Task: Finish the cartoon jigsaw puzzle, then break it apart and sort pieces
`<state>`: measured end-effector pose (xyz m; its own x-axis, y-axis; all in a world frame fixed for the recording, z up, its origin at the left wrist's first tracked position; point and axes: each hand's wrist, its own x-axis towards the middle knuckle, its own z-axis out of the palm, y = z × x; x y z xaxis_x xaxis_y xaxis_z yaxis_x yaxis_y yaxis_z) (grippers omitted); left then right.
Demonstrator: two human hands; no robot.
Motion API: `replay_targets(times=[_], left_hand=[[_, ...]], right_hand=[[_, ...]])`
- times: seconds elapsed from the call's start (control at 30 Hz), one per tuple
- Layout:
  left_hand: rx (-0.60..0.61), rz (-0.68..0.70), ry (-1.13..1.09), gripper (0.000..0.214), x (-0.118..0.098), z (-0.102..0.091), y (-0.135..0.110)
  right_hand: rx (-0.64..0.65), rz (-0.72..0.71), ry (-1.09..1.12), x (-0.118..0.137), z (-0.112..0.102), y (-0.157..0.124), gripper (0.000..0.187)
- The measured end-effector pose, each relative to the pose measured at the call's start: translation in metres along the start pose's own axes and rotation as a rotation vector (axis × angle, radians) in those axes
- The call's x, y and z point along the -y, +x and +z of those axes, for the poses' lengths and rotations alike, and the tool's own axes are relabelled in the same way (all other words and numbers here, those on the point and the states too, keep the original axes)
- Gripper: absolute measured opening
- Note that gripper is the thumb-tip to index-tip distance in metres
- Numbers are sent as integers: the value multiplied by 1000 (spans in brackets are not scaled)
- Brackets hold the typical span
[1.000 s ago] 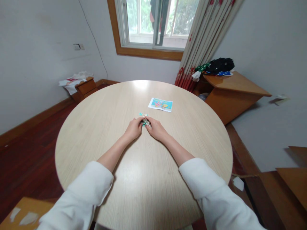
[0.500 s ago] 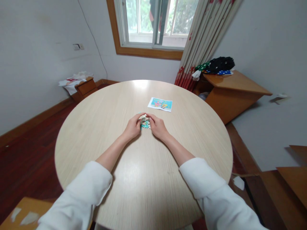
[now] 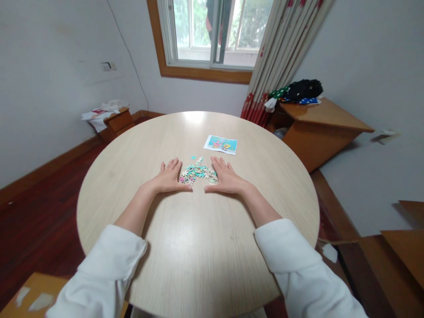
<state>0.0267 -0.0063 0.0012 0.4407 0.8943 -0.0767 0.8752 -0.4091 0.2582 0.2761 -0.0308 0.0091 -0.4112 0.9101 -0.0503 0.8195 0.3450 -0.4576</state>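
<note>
A loose heap of small jigsaw puzzle pieces (image 3: 198,171), turquoise, white and pink, lies on the round table (image 3: 185,247). My left hand (image 3: 169,177) rests at the heap's left edge, fingers spread and thumb stretched along its near side. On the opposite edge is my right hand (image 3: 227,176), also open with its thumb pointing inward. Both hands border the pieces and hold none that I can see. Beyond the heap lies a picture sheet (image 3: 221,145) with yellow and pink cartoon figures on turquoise.
A single turquoise piece (image 3: 193,157) lies apart behind the heap. To the right stands a wooden cabinet (image 3: 327,128) with dark cloth (image 3: 303,89) on top. A window (image 3: 212,35) and a curtain (image 3: 281,48) are at the back.
My hands have moved apart and slightly nearer to me, and their fingers have opened. The pieces, cupped between them before, now lie spread wider.
</note>
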Motion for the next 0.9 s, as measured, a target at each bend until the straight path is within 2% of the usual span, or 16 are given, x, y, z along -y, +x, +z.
replay_targets(times=[0.1, 0.23, 0.4, 0.53, 0.73, 0.9], left_hand=[[57, -42, 85, 117, 3, 1, -2], [47, -81, 133, 110, -8, 2, -3], [7, -85, 141, 95, -26, 6, 1], [-53, -54, 140, 83, -31, 11, 5], [-137, 22, 57, 76, -32, 16, 8], [-218, 143, -80, 54, -32, 17, 12]], right_hand=[[102, 81, -90, -3, -4, -3, 120], [106, 104, -170, 5, 1, -1, 106], [51, 94, -197, 21, 11, 4, 92], [-15, 86, -217, 27, 17, 9, 79], [-132, 72, -184, 27, 25, 15, 63], [-237, 10, -99, 19, 30, 19, 45]])
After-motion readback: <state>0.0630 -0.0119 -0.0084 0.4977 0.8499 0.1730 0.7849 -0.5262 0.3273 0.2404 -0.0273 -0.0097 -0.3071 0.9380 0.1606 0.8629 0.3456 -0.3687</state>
